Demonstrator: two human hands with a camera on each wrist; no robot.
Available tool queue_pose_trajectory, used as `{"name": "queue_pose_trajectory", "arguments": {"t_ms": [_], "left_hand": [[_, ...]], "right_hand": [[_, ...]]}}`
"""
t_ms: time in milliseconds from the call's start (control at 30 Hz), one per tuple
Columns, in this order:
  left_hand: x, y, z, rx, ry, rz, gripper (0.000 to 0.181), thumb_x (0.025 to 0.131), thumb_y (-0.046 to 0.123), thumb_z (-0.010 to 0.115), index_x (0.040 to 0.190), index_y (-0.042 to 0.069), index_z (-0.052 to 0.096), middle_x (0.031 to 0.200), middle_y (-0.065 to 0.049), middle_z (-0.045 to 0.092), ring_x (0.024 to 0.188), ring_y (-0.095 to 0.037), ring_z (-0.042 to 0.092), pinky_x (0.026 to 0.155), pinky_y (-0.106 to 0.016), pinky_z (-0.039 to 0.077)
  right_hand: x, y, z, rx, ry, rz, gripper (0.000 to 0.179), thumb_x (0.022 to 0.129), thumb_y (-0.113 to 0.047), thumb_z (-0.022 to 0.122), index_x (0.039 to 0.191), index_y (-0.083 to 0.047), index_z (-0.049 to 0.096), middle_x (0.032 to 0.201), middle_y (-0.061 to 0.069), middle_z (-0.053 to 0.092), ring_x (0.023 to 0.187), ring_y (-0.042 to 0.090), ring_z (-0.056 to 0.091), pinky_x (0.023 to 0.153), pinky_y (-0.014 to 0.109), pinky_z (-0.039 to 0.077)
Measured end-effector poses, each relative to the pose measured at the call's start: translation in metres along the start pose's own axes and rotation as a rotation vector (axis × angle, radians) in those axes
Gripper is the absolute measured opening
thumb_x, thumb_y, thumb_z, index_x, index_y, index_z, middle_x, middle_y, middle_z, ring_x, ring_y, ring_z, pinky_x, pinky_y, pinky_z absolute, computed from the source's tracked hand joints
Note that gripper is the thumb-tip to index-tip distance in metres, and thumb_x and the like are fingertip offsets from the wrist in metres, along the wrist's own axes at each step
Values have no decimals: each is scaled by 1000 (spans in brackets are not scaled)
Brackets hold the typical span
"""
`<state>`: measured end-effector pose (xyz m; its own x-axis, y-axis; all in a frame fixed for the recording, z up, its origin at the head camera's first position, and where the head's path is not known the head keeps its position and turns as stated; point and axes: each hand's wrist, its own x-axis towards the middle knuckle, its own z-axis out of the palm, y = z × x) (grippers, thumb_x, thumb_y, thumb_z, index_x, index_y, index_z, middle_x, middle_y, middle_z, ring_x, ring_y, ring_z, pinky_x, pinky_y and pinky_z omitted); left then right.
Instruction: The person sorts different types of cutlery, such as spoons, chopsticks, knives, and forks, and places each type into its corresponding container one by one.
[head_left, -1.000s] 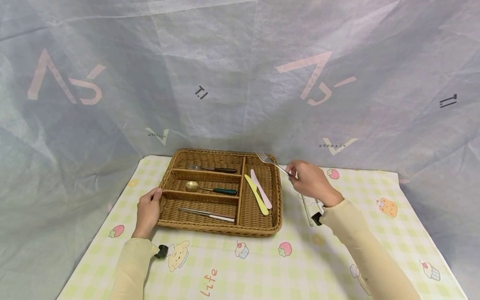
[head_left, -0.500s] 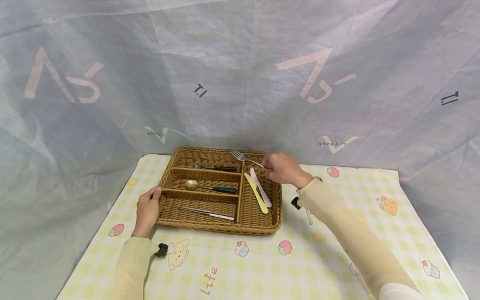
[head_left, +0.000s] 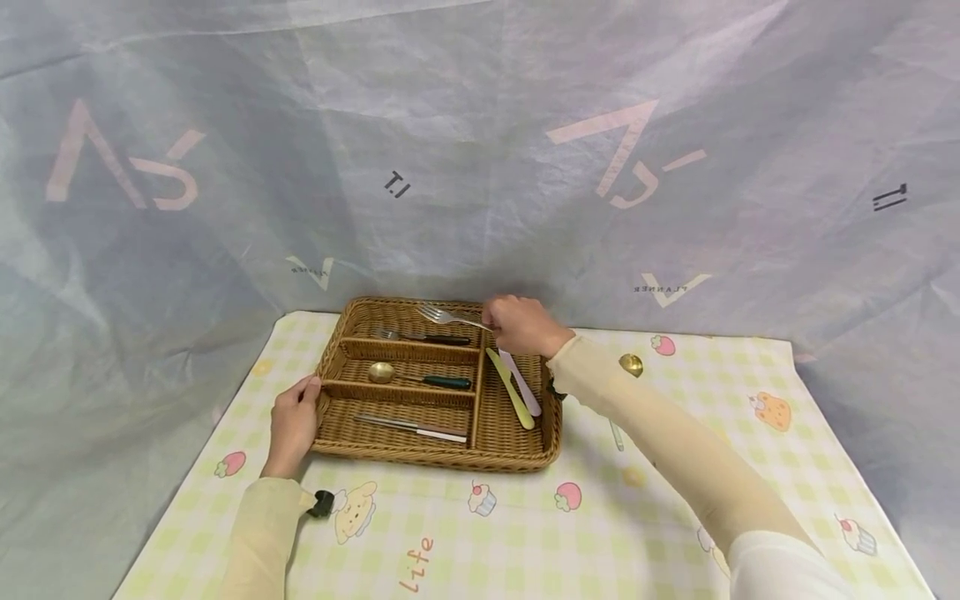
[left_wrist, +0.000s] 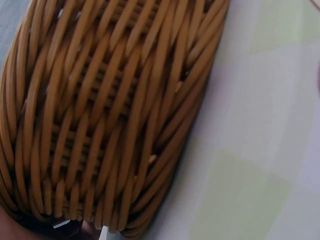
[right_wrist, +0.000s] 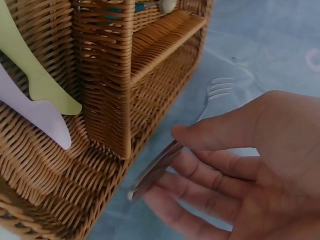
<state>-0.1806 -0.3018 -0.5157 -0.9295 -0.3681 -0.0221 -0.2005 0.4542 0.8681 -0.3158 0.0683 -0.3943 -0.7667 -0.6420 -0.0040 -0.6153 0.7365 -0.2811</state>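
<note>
My right hand pinches a silver fork by its handle, above the back of a brown wicker cutlery tray. The tines point left, over the back compartment. Thumb and fingertips close on the fork's handle in the right wrist view. My left hand grips the tray's left rim, its thumb on top. Under the fork, the back compartment holds a dark-handled fork. A gold spoon with a green handle lies in the middle one. Metal-tipped utensils lie in the front one.
A yellow-green knife and a pink knife lie in the tray's right compartment. Right of the tray, a gold spoon bowl and a pale handle end show around the right sleeve. A grey cloth hangs behind the table.
My right hand has carried the fork left, from beyond the tray's right edge to above its back compartment. The gold spoon bowl on the table has come into view. My left hand stays on the rim.
</note>
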Motion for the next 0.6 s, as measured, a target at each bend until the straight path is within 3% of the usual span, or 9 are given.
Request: {"name": "queue_pose_trajectory", "arguments": {"t_ms": [67,367,400,600], "left_hand": [[0,-1,-1,-2,1,-2,60,118,43,40,162,3,48,160,-26,49,155,-44,37,128,-62,28],[-2,-2,-3,20,2,-9,59,118,43,38,162,4,47,150,-34,53,150,-49,41,127,-62,28],[-2,-2,-3,21,2,-6,60,118,42,38,162,3,47,157,-30,50,154,-47,36,128,-62,28],[2,-1,-1,6,1,-10,60,117,43,40,162,3,48,166,-24,43,157,-46,30,128,-61,27]], "right_hand": [[9,-3,4,-14,-4,-8,38,93,15,53,81,-18,38,83,-3,31,65,14,20,64,34,19],[55,-16,21,-54,-69,-54,49,92,16,54,80,-18,21,76,-3,11,64,14,11,63,32,15],[60,-17,23,-61,-77,-54,50,94,15,54,79,-18,20,76,-3,11,65,14,11,63,32,15],[85,-23,32,-122,-138,-46,53,101,7,58,77,-20,19,73,-4,10,64,13,11,63,31,17]]}}
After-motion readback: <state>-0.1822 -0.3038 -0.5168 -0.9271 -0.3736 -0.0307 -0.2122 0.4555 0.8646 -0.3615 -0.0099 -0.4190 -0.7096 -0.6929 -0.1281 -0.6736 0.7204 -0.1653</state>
